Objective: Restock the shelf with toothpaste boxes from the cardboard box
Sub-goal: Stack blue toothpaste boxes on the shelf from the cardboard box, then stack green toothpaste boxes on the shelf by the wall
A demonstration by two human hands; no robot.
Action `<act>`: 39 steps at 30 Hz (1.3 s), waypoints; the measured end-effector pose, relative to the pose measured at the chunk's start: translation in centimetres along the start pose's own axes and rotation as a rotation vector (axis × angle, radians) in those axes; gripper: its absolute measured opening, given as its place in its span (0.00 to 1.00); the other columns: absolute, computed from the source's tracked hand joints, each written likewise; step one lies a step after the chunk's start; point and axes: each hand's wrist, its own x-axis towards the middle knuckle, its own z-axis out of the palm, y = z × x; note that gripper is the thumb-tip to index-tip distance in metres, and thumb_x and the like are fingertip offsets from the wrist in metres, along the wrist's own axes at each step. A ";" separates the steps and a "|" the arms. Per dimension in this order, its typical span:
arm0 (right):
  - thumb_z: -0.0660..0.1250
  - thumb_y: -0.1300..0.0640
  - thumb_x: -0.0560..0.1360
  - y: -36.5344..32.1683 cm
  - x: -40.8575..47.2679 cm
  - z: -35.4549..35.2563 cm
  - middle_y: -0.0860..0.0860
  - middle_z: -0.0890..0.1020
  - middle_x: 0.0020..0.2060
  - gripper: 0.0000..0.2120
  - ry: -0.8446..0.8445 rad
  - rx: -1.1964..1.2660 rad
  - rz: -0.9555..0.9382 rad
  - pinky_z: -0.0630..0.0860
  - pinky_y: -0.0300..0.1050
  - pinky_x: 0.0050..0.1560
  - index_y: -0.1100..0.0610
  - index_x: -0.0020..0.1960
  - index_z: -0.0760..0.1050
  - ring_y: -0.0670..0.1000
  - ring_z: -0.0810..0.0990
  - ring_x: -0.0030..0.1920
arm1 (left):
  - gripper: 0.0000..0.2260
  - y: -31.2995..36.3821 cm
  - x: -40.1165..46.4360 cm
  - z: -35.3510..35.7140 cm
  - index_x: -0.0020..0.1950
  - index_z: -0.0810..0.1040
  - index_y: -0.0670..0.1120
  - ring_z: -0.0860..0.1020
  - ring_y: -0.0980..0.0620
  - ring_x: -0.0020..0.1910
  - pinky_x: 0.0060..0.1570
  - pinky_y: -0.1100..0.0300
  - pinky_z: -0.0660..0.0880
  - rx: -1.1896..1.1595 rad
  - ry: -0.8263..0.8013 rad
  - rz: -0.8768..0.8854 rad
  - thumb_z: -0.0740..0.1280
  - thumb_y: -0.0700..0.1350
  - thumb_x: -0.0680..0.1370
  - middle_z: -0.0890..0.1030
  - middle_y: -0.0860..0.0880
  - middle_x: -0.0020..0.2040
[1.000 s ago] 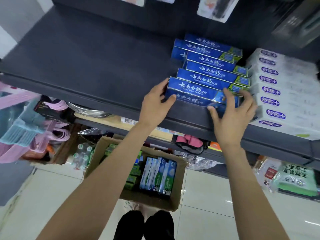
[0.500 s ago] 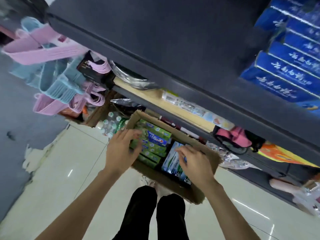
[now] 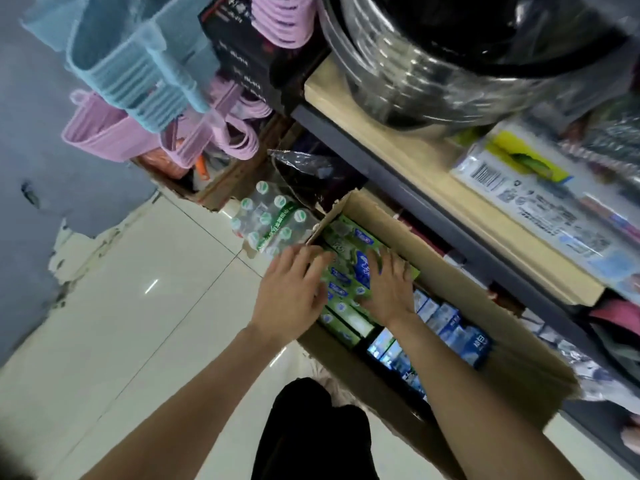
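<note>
Green toothpaste boxes (image 3: 341, 282), between both hands' grip, in cardboard box (image 3: 491, 344)

Two hands – left hand (image 3: 289, 292), right hand (image 3: 389, 287); one cardboard box (image 3: 512, 344); one bottle pack (image 3: 272, 221).

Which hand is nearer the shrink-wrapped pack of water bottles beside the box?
Left. The left hand reaches over the cardboard box edge right next to the water bottles; the right hand lies farther inside, on the green toothpaste boxes.

- Your cardboard box (image 3: 498, 327) is matt brown paperboard with a torn, rough rim.
- Inside it, the green toothpaste boxes (image 3: 341, 282) look like glossy printed card.
- Left of it, shrink-wrapped plastic bottles (image 3: 268, 220) stand on glossy pale floor tiles (image 3: 138, 306).
- Above it, steel basins (image 3: 433, 74) shine.
</note>
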 end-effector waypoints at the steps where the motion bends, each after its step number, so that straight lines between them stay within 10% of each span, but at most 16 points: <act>1: 0.68 0.42 0.72 0.2 0.5 0.7 0.57 0.50 0.76 0.47 -0.003 0.012 0.009 0.54 0.58 0.73 0.54 0.77 0.42 0.59 0.49 0.76 | 0.22 0.9 0.3 1.2 0.62 0.74 0.46 0.73 0.44 0.56 0.54 0.53 0.72 0.009 -0.057 0.059 0.68 0.45 0.68 0.78 0.47 0.56; 7: 0.66 0.42 0.74 2.6 0.4 3.4 0.55 0.53 0.77 0.40 0.095 -0.076 -0.041 0.59 0.55 0.71 0.56 0.77 0.50 0.56 0.53 0.76 | 0.28 2.1 5.1 9.9 0.75 0.52 0.45 0.54 0.43 0.74 0.71 0.49 0.53 0.316 -0.647 0.021 0.60 0.41 0.78 0.57 0.43 0.75; 20: 0.70 0.50 0.73 5.5 -1.9 3.8 0.57 0.69 0.66 0.31 0.013 0.377 0.169 0.72 0.51 0.55 0.58 0.70 0.62 0.57 0.67 0.65 | 0.20 1.2 6.0 12.4 0.72 0.60 0.44 0.62 0.42 0.69 0.67 0.49 0.59 0.548 -0.713 0.339 0.56 0.44 0.81 0.65 0.41 0.71; 26: 0.66 0.50 0.76 7.2 -9.7 -0.1 0.55 0.76 0.56 0.19 -0.040 0.582 0.254 0.68 0.35 0.33 0.58 0.62 0.70 0.49 0.77 0.43 | 0.23 3.0 3.9 5.1 0.67 0.66 0.44 0.78 0.45 0.55 0.42 0.56 0.71 0.248 -0.888 -0.070 0.65 0.48 0.75 0.77 0.46 0.59; 30: 0.67 0.47 0.75 8.0 -18.4 -6.0 0.53 0.82 0.50 0.14 -0.128 0.905 0.371 0.73 0.40 0.38 0.54 0.56 0.72 0.47 0.79 0.40 | 0.30 2.2 1.7 -4.8 0.71 0.61 0.53 0.76 0.45 0.57 0.52 0.58 0.72 -0.370 -0.982 -0.485 0.66 0.61 0.73 0.75 0.48 0.62; 34: 0.65 0.49 0.73 6.5 -26.3 -14.1 0.52 0.85 0.37 0.11 -0.180 1.661 0.521 0.78 0.41 0.28 0.52 0.52 0.75 0.51 0.83 0.31 | 0.22 4.8 -2.1 -14.9 0.57 0.70 0.58 0.83 0.50 0.37 0.37 0.65 0.78 -1.105 -0.681 -0.808 0.64 0.65 0.67 0.82 0.52 0.51; 39: 0.63 0.51 0.71 5.1 -33.7 -22.3 0.59 0.85 0.44 0.20 -0.342 2.118 0.336 0.80 0.45 0.31 0.62 0.58 0.76 0.55 0.84 0.37 | 0.22 10.0 -6.5 -23.5 0.57 0.77 0.48 0.82 0.51 0.33 0.29 0.63 0.77 -1.711 -0.431 -0.870 0.59 0.60 0.72 0.84 0.47 0.44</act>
